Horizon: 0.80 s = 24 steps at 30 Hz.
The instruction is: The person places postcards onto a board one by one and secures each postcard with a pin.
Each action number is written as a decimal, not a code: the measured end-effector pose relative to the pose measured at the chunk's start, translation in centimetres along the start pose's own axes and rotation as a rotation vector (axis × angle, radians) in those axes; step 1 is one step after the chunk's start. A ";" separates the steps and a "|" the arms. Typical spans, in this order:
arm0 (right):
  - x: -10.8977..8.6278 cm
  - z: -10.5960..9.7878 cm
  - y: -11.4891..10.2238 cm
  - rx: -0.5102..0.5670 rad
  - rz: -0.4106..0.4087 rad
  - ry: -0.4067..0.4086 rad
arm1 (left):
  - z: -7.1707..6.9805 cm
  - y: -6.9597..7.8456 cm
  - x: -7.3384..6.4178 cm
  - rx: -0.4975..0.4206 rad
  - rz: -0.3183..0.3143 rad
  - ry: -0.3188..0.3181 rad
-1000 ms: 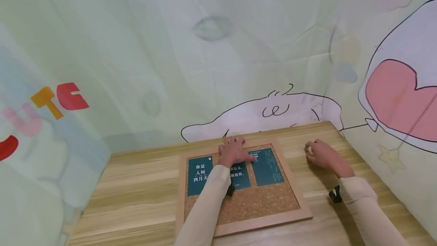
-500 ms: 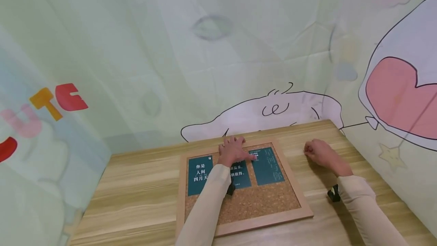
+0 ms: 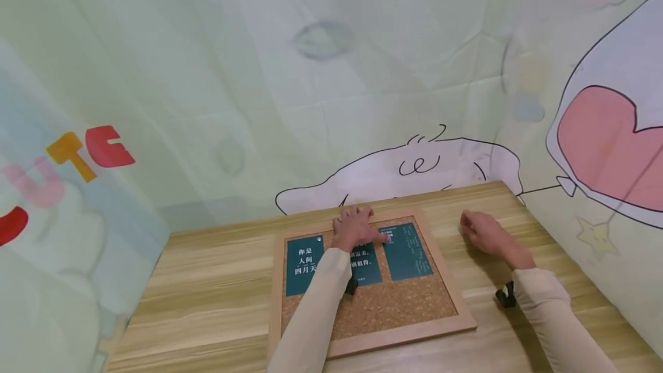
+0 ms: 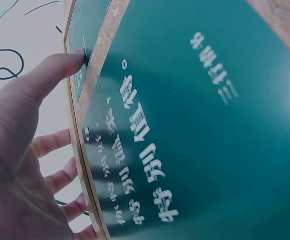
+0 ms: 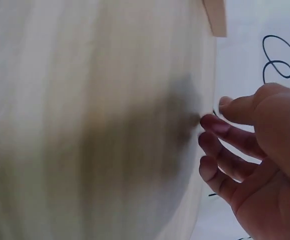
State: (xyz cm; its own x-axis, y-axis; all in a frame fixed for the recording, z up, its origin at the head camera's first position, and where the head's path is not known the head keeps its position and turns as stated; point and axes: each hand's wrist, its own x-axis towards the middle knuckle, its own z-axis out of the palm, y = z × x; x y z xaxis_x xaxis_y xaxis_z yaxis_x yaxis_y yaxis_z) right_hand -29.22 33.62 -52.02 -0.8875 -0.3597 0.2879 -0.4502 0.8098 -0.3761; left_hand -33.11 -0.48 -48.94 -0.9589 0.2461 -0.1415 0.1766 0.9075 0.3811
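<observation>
My left hand spreads over the top of a wood-framed cork board. Its thumb presses the upper left of the right-hand teal card, while the other fingers reach over the frame's far edge. Beneath that hand lies the middle teal card, with white lettering and a small pale pin head near its top edge. A third teal card is at the left, also with a pale pin head. Right of the board, my right hand has loosely curled fingers, fingertips at the tabletop; no held object shows.
The board lies flat on a wood-grain table. A printed curtain stands behind the table's far edge and along its right side. Small black devices sit at both wrists.
My right hand has shifted slightly left, its fingers first drawing closer together, near the same tabletop spot. The left hand and the cards have stayed in place.
</observation>
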 end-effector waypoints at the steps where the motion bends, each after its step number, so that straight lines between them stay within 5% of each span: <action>1: 0.2 0.0 -0.2 0.022 0.007 0.009 | 0.0 0.0 0.0 0.000 -0.001 0.001; 9: 2.7 0.1 -1.9 0.154 0.076 -0.010 | 0.1 -0.3 -0.2 -0.013 0.000 0.008; 24: 6.5 1.7 -5.5 0.135 -0.073 -0.145 | 0.0 0.1 -0.2 -0.009 -0.002 0.015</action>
State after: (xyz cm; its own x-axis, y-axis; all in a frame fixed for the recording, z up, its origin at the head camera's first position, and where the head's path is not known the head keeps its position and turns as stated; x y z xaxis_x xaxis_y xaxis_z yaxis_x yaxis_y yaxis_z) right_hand -32.67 26.01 -49.55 -0.8525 -0.4858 0.1927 -0.5141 0.7133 -0.4763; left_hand -32.88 -0.49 -48.86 -0.9624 0.2393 -0.1290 0.1728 0.9047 0.3894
